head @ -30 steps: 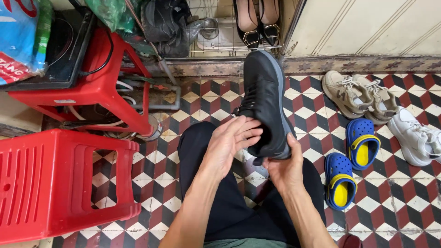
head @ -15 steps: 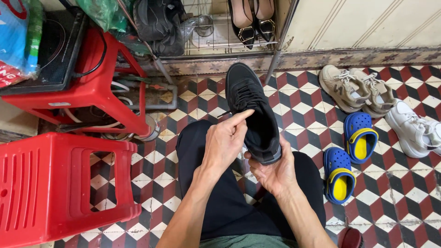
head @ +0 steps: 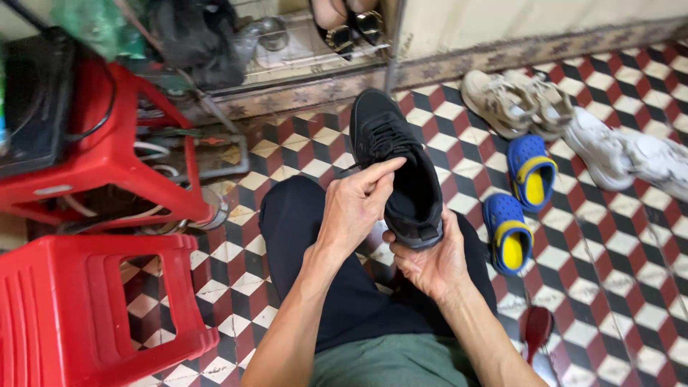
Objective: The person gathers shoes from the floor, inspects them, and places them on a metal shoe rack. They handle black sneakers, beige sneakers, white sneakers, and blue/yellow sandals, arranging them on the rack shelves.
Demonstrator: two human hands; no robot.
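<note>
Now turned opening-up over the lap: black sneaker (head: 399,168), heel cupped in right hand (head: 430,261), left hand (head: 357,204) pinching its lace, no longer flat against the side. Blue-and-yellow clogs (head: 519,201) nearby on tiled floor (head: 609,287).

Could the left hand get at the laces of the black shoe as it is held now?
Probably yes. The left hand is already at the black shoe, fingertips by the laces, with nothing between them. The right hand cups the heel from below, leaving the top free.
</note>
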